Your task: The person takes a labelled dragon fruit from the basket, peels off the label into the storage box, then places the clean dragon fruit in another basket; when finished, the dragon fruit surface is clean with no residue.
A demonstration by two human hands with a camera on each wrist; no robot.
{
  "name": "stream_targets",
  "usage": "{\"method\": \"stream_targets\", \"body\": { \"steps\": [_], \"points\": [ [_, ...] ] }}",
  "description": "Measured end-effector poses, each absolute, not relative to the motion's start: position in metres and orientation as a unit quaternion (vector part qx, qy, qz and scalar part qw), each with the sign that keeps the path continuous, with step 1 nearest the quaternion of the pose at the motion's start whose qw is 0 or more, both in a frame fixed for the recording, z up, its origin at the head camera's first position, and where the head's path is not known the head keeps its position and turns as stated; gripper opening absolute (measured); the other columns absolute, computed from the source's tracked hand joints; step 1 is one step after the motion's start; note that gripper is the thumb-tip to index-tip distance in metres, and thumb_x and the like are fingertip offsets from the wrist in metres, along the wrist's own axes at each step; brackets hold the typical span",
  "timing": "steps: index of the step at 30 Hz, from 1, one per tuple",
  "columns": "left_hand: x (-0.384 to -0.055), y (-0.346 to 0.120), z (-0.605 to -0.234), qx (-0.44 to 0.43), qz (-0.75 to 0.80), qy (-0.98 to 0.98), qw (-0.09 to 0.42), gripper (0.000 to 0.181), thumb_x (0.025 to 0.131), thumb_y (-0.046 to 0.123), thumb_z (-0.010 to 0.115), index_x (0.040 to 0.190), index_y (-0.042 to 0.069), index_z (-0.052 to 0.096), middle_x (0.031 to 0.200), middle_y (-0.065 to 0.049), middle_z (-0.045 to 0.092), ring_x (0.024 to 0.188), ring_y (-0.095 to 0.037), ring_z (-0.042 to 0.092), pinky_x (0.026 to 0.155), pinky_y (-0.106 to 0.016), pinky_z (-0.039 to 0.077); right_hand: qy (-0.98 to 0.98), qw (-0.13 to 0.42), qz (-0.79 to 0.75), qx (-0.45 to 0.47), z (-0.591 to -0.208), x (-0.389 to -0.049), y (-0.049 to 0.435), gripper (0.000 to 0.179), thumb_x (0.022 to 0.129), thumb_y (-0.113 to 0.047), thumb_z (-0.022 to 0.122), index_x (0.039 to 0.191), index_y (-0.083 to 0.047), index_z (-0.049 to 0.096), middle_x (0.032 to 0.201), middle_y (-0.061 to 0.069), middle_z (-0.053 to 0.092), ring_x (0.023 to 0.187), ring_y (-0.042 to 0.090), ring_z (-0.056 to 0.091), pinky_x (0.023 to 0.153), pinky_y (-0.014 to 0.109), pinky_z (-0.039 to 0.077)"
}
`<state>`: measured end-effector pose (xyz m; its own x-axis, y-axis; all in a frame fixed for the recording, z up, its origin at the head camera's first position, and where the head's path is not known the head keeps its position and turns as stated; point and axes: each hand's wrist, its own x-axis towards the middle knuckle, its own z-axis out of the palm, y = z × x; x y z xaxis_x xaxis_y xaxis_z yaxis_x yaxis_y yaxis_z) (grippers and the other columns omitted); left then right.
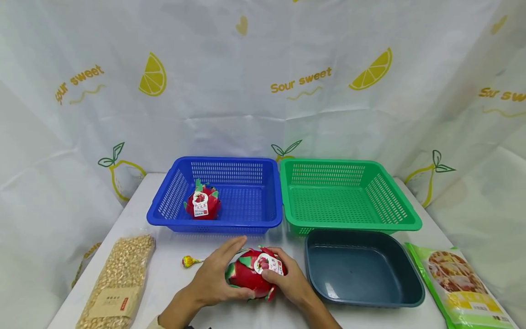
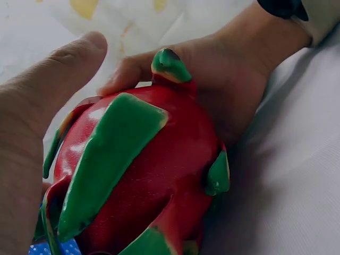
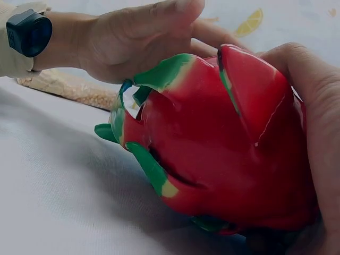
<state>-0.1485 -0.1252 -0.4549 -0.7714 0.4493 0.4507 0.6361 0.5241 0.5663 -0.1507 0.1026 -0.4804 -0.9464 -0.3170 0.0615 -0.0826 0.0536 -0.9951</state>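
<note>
A red dragon fruit (image 1: 250,274) with green-tipped scales and a white label lies on its side between both hands. My right hand (image 1: 289,278) holds it from the right, its thumb across the label and its fingers round the far side. The left hand (image 1: 213,276) is at the fruit's left end, fingers extended behind it and thumb along the near side. In the right wrist view, the palm of the left hand (image 3: 141,40) faces the fruit with fairly straight fingers. In the left wrist view, the right hand (image 2: 228,79) shows beyond the fruit (image 2: 143,154).
Behind stand a blue basket (image 1: 213,224) with another dragon fruit (image 1: 205,203) and a green basket (image 1: 353,226). Right are a dark blue tub (image 1: 361,278) and a green food packet (image 1: 460,283). A lollipop (image 1: 189,261) and a bag of beans (image 1: 119,274) lie left.
</note>
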Motion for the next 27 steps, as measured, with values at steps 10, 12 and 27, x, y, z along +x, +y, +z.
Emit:
{"method": "stream_targets", "body": {
  "steps": [10, 12, 27],
  "points": [
    [-0.148, -0.120, -0.454, -0.299, -0.288, -0.906, 0.081, 0.103, 0.062, 0.072, 0.073, 0.146, 0.019, 0.044, 0.136, 0.000, 0.052, 0.118, -0.021, 0.053, 0.088, -0.047, 0.049, 0.722, 0.086, -0.672, -0.144, -0.480, -0.151, 0.102, 0.046, 0.085, -0.020, 0.067, 0.128, -0.009, 0.057, 0.112, 0.010, 0.061, 0.098, 0.027, 0.057, 0.079, 0.033, 0.052],
    [-0.149, -0.118, -0.454, -0.296, -0.272, -0.913, 0.070, 0.103, 0.063, 0.075, 0.070, 0.145, 0.017, 0.046, 0.135, 0.000, 0.053, 0.116, -0.020, 0.054, 0.089, -0.046, 0.048, 0.723, 0.083, -0.670, -0.144, -0.480, -0.151, 0.102, 0.046, 0.085, -0.020, 0.066, 0.129, -0.010, 0.057, 0.112, 0.010, 0.061, 0.099, 0.027, 0.057, 0.080, 0.033, 0.051],
    [-0.150, -0.114, -0.450, -0.266, -0.325, -0.908, 0.014, 0.094, 0.067, 0.061, 0.078, 0.140, 0.011, 0.047, 0.131, -0.004, 0.054, 0.109, -0.023, 0.057, 0.078, -0.041, 0.055, 0.788, -0.091, -0.601, -0.097, -0.443, -0.134, 0.095, 0.042, 0.087, -0.019, 0.069, 0.127, -0.016, 0.056, 0.117, 0.004, 0.060, 0.106, 0.022, 0.053, 0.087, 0.046, 0.043]
  ]
}}
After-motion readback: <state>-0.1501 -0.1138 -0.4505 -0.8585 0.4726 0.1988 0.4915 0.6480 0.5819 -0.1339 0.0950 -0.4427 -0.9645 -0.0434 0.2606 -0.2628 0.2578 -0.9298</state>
